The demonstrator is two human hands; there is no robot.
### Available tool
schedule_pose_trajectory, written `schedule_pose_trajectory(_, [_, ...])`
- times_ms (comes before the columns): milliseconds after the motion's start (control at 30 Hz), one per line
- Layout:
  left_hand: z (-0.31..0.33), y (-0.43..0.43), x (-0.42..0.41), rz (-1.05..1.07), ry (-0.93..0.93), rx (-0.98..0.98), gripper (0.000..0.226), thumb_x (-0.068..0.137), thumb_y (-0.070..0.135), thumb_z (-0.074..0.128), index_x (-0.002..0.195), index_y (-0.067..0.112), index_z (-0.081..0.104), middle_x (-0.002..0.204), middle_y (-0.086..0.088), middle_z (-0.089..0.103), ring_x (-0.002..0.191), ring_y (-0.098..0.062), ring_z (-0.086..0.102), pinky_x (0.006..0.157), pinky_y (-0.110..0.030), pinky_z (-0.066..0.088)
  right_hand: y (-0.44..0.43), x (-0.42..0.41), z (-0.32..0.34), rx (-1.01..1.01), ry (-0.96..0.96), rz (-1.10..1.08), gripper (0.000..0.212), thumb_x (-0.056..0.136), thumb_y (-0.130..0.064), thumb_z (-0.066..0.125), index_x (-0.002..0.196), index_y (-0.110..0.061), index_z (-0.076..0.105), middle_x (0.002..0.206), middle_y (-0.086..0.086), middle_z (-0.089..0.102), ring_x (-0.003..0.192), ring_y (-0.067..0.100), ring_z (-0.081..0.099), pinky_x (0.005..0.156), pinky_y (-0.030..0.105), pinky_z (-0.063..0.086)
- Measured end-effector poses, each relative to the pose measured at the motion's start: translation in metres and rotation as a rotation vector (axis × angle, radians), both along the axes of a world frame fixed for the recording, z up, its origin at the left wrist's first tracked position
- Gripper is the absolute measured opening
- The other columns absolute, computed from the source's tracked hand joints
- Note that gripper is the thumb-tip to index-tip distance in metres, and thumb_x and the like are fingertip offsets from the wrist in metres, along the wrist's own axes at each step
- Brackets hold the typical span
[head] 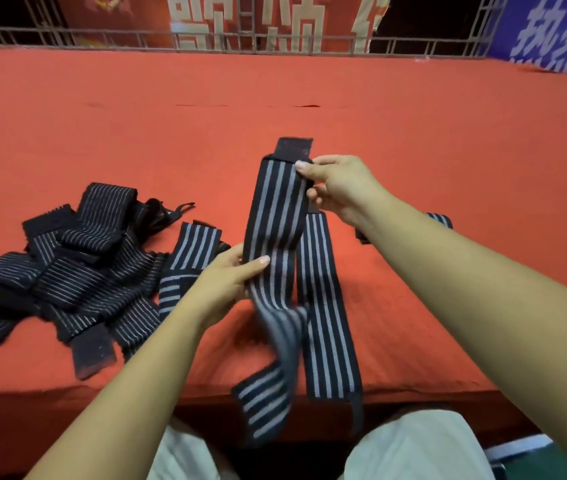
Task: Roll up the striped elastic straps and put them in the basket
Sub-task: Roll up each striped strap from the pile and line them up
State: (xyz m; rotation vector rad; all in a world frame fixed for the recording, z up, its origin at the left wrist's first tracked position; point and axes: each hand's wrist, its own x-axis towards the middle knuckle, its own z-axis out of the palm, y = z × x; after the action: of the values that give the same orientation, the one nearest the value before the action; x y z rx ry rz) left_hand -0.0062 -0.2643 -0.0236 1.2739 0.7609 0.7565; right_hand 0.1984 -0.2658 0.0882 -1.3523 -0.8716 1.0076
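Note:
I hold one black strap with grey stripes (pixel 275 216) stretched lengthwise above the red table. My right hand (pixel 337 188) pinches its far end just below a plain black tab (pixel 294 147). My left hand (pixel 226 282) grips the strap at its middle, thumb on top. The strap's near end (pixel 264 403) hangs twisted over the table's front edge. A second striped strap (pixel 327 306) lies flat on the table just right of the held one. A loose pile of several more striped straps (pixel 77 271) lies to the left. No basket is in view.
The red cloth-covered table (pixel 310 91) stretches far ahead. A short striped strap piece (pixel 441 220) shows behind my right forearm. A metal railing (pixel 275 39) with red and blue banners stands at the far edge. My light trousers (pixel 413 445) are below the table edge.

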Motion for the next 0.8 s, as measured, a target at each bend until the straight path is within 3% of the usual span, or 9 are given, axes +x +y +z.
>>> schedule_pose_trajectory(67, [0.001,0.002,-0.004,-0.088,-0.089,-0.053,0.028,0.093,0.012,0.061,0.121,0.009,0.062,0.109,-0.013,0.074,0.091,-0.025,0.073,0.074,-0.032,0.060,0.014,0.006,-0.003,0.007,0.040,-0.045,0.016,0.089,-0.009,0.073,0.100,-0.008,0.061,0.074,0.008,0.061,0.040,0.008,0.048,0.043,0.019,0.040])
schedule_pose_trajectory(133, [-0.004,0.007,-0.003,-0.139,0.046,0.040,0.031,0.094,0.010,0.063,0.124,0.009,0.060,0.110,-0.011,0.075,0.092,-0.022,0.074,0.073,-0.027,0.058,0.028,0.010,-0.010,-0.002,0.039,-0.079,0.022,0.090,-0.007,0.071,0.108,-0.005,0.060,0.075,0.008,0.061,0.039,0.008,0.050,0.042,0.019,0.042])
schedule_pose_trajectory(233, [-0.027,0.017,0.000,-0.088,0.293,0.169,0.030,0.094,0.006,0.065,0.123,0.012,0.058,0.114,-0.006,0.074,0.104,-0.019,0.071,0.085,-0.028,0.058,0.047,0.014,-0.027,-0.032,-0.011,-0.116,0.029,0.092,-0.004,0.069,0.116,-0.004,0.054,0.080,0.009,0.062,0.044,0.010,0.058,0.044,0.021,0.049])
schedule_pose_trajectory(333, [-0.059,0.018,0.003,0.049,0.431,0.322,0.030,0.094,0.015,0.066,0.121,0.020,0.054,0.114,0.004,0.071,0.102,-0.009,0.070,0.098,-0.042,0.053,0.069,0.018,-0.053,-0.083,-0.067,-0.098,0.027,0.095,0.001,0.061,0.120,-0.001,0.050,0.083,0.012,0.061,0.049,0.013,0.065,0.047,0.022,0.053])
schedule_pose_trajectory(500, [-0.081,0.015,0.007,0.130,0.379,0.365,0.057,0.095,0.018,0.065,0.140,0.029,0.032,0.110,0.006,0.071,0.097,-0.006,0.071,0.096,-0.041,0.054,0.106,0.024,-0.098,-0.189,-0.265,-0.062,0.011,0.095,-0.002,0.062,0.101,-0.008,0.055,0.084,0.013,0.060,0.049,0.017,0.061,0.040,0.024,0.043])
schedule_pose_trajectory(600, [-0.082,0.017,0.008,0.116,0.353,0.369,0.065,0.094,0.021,0.065,0.144,0.032,0.025,0.111,0.002,0.068,0.098,-0.012,0.069,0.097,-0.042,0.053,0.132,0.027,-0.113,-0.234,-0.354,-0.061,0.015,0.094,-0.001,0.063,0.103,-0.008,0.054,0.077,0.012,0.058,0.037,0.013,0.056,0.036,0.022,0.039])
schedule_pose_trajectory(667, [-0.083,0.018,0.007,0.124,0.387,0.420,0.066,0.093,0.024,0.066,0.145,0.029,0.025,0.096,-0.002,0.063,0.086,-0.018,0.066,0.089,-0.048,0.053,0.147,0.031,-0.119,-0.220,-0.375,-0.092,0.016,0.094,0.000,0.062,0.107,-0.006,0.053,0.078,0.013,0.058,0.034,0.011,0.056,0.036,0.022,0.043])
schedule_pose_trajectory(733, [-0.085,0.019,0.007,0.152,0.440,0.458,0.064,0.094,0.022,0.066,0.145,0.025,0.028,0.081,0.000,0.047,0.070,-0.014,0.052,0.080,-0.046,0.050,0.157,0.034,-0.127,-0.210,-0.331,-0.107,0.024,0.094,0.001,0.062,0.116,-0.003,0.053,0.084,0.012,0.061,0.044,0.013,0.062,0.047,0.026,0.054])
schedule_pose_trajectory(800, [-0.089,0.021,0.008,0.181,0.449,0.473,0.061,0.094,0.021,0.066,0.143,0.024,0.032,0.078,0.005,0.040,0.066,-0.007,0.044,0.077,-0.045,0.047,0.160,0.036,-0.140,-0.251,-0.301,-0.076,0.041,0.091,0.001,0.066,0.130,-0.001,0.051,0.093,0.013,0.064,0.065,0.020,0.067,0.072,0.036,0.061])
